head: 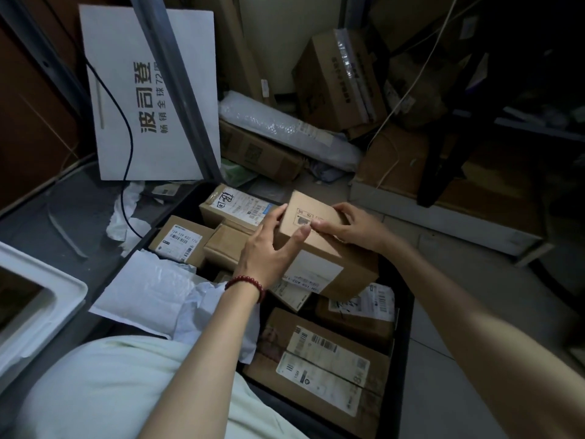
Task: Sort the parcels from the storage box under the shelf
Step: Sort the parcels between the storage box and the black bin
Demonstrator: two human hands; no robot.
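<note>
A dark storage box point(403, 327) on the floor is packed with several labelled cardboard parcels and white mailer bags. Both hands hold one brown cardboard parcel point(319, 248) above the box's far end. My left hand point(269, 248), with a red bead bracelet at the wrist, grips its left side, thumb across the top. My right hand point(351, 224) holds the parcel's far right edge, fingers curled over the top. A white label shows on the parcel's near face. Beneath it lie a handwritten-marked parcel point(234, 205) and a large parcel point(323, 359) with barcode labels.
A grey metal shelf post point(177, 87) rises at the left, with a white printed carton point(126, 99) behind it. More cartons and a bubble-wrap parcel point(285, 128) pile at the back. A white foam box point(34, 299) sits at the left. Tiled floor lies to the right.
</note>
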